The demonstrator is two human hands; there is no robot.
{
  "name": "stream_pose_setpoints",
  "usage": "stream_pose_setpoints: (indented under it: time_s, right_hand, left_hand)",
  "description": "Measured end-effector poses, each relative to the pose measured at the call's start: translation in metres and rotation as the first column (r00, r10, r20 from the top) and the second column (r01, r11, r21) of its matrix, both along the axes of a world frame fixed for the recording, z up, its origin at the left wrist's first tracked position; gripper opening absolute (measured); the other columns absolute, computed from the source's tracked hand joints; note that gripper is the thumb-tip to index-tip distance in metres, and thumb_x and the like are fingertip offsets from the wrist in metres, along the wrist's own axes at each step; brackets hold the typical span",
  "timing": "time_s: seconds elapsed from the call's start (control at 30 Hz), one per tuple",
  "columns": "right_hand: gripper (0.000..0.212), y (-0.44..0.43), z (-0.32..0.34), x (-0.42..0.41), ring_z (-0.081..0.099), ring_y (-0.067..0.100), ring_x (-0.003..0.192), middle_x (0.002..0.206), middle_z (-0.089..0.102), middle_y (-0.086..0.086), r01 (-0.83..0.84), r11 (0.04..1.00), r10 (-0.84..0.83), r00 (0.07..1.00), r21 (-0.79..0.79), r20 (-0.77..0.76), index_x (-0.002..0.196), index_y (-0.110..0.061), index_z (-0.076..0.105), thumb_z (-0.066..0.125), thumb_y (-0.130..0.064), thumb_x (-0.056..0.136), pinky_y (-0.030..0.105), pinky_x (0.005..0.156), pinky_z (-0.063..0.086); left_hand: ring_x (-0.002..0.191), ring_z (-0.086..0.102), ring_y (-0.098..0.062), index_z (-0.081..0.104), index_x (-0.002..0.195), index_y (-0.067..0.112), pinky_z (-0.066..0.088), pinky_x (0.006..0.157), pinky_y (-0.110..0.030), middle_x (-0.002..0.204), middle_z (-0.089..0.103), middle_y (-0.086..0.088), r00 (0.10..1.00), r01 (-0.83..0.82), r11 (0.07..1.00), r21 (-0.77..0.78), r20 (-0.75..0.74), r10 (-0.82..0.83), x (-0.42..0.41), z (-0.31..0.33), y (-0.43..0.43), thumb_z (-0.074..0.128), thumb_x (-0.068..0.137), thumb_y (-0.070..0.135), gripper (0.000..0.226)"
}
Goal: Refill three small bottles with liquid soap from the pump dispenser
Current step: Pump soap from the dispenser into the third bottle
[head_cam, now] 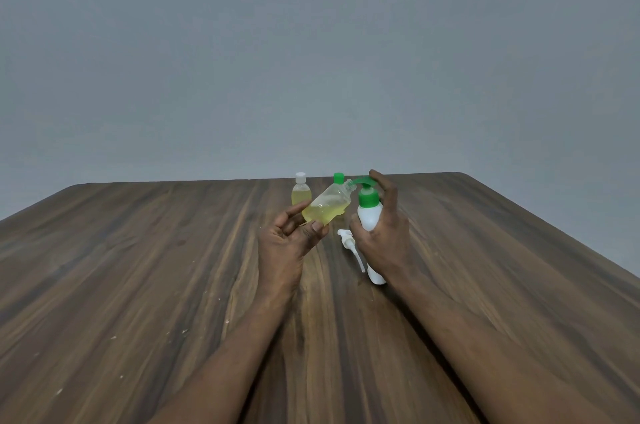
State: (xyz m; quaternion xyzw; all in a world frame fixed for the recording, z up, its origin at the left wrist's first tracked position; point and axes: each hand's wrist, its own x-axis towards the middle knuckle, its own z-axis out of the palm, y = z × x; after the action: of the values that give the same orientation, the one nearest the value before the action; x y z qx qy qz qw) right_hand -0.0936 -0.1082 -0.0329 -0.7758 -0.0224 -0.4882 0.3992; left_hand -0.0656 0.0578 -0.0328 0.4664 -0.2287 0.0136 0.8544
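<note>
a: what filled most of the view?
b: a grey wall (311,42) at the back, and a wooden table (138,267) running toward the camera, with pale specks near its front.
a: and the hands?
b: both were over the middle of the table, close together but not touching. the right hand (384,240) was wrapped round the white body of the pump dispenser (369,219), thumb across its front, one finger reaching up onto the green pump head (367,196). the dispenser's bottom end showed below the wrist; i couldn't tell whether it touched the table.
a: the left?
b: the left hand (284,243) pinched a small clear bottle (325,207) by its lower end, between thumb and fingers. it was tilted and uncapped, its neck pointing up and right, with the tip of the green spout right at its mouth. yellowish liquid lay in its lower part.
a: the other small ones?
b: two stood upright behind the hands, near the far edge: a white-capped bottle (300,195) on the left with yellow liquid, and a green-capped bottle (338,177) mostly hidden behind the tilted one.
a: anything smaller?
b: a white sprayer top (348,240) with its thin tube lay flat on the table between the hands, just beside the right one.
</note>
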Motion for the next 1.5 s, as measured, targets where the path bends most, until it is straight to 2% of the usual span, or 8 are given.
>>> stream_pose_setpoints:
  time_s: [0.17,0.53,0.7,0.93,1.13,1.27,1.4,1.5]
  right_hand:
    - [0.080,0.0000,0.0005,-0.0029,0.062,0.005,0.072,0.117,0.064,-0.017,-0.011,0.998,0.009,0.999,-0.055,-0.039,0.150,-0.044,0.030,0.062,-0.021,0.081,0.008,0.060,0.043]
    - [0.065,0.0002,-0.0005,0.0034,0.062,-0.010,0.088,0.108,0.058,-0.038,0.014,1.000,-0.014,1.000,0.023,-0.002,0.137,-0.045,0.039,0.064,-0.035,0.078,-0.001,0.067,0.039]
    - [0.072,0.0010,0.0016,-0.0003,0.063,-0.006,0.090,0.119,0.059,-0.029,0.000,1.000,0.000,1.000,-0.016,-0.003,0.144,-0.051,0.034,0.064,-0.034,0.080,0.000,0.070,0.040]
    - [0.081,0.0021,0.0028,-0.0051,0.059,-0.005,0.076,0.128,0.062,-0.017,-0.004,0.997,0.003,1.000,-0.082,-0.020,0.155,-0.041,0.028,0.059,-0.026,0.081,0.001,0.065,0.038]
    - [0.071,0.0007,-0.0001,-0.0014,0.062,-0.006,0.082,0.101,0.060,-0.032,0.007,1.000,-0.007,1.000,0.002,0.001,0.141,-0.044,0.039,0.062,-0.030,0.076,0.001,0.067,0.040]
    - [0.073,0.0002,-0.0023,0.0027,0.064,-0.007,0.075,0.097,0.062,-0.033,0.023,1.000,-0.023,1.000,0.004,0.010,0.137,-0.047,0.039,0.067,-0.017,0.077,0.000,0.061,0.039]
    - [0.078,0.0006,0.0002,0.0005,0.061,-0.010,0.087,0.119,0.062,-0.025,0.004,1.000,-0.004,1.000,-0.023,0.005,0.145,-0.052,0.033,0.067,-0.025,0.080,0.000,0.073,0.039]
    - [0.078,0.0019,0.0017,-0.0024,0.057,-0.014,0.078,0.125,0.063,-0.017,0.001,0.998,-0.002,1.000,-0.063,-0.015,0.152,-0.047,0.029,0.058,-0.036,0.080,0.000,0.069,0.038]
  left_hand:
    - [0.103,0.073,-0.028,0.071,0.111,0.015,0.061,0.082,-0.033,0.107,0.077,-0.010,1.000,0.009,1.000,-0.022,0.010,-0.009,-0.0001,0.0010,0.0000,0.080,0.070,0.014,0.042]
    - [0.106,0.072,-0.027,0.071,0.112,0.016,0.061,0.087,-0.038,0.108,0.077,-0.008,1.000,-0.011,1.000,0.015,0.026,0.010,-0.0006,0.0004,0.0013,0.080,0.069,0.016,0.045]
    - [0.103,0.073,-0.026,0.072,0.110,0.017,0.061,0.083,-0.034,0.107,0.077,-0.009,1.000,0.000,1.000,-0.008,0.012,0.001,-0.0006,0.0011,0.0007,0.080,0.068,0.015,0.042]
    - [0.103,0.073,-0.026,0.071,0.111,0.015,0.061,0.084,-0.035,0.108,0.077,-0.010,1.000,-0.002,1.000,-0.019,0.017,0.002,-0.0001,0.0020,0.0009,0.081,0.067,0.018,0.045]
    - [0.104,0.073,-0.025,0.070,0.113,0.013,0.061,0.086,-0.037,0.108,0.077,-0.008,0.999,-0.010,1.000,0.016,0.031,0.010,-0.0015,0.0009,0.0011,0.081,0.068,0.017,0.047]
    - [0.104,0.073,-0.026,0.070,0.112,0.013,0.061,0.087,-0.038,0.106,0.077,-0.007,1.000,-0.010,1.000,0.023,0.020,0.009,-0.0020,-0.0005,-0.0002,0.079,0.070,0.011,0.043]
    - [0.104,0.073,-0.027,0.071,0.111,0.013,0.061,0.085,-0.036,0.107,0.077,-0.009,1.000,0.001,1.000,-0.013,0.018,-0.001,-0.0011,0.0012,0.0000,0.080,0.068,0.014,0.045]
    - [0.105,0.072,-0.028,0.071,0.111,0.014,0.061,0.086,-0.038,0.108,0.076,-0.010,1.000,0.005,1.000,-0.019,0.026,-0.005,0.0003,0.0011,0.0005,0.081,0.068,0.015,0.043]
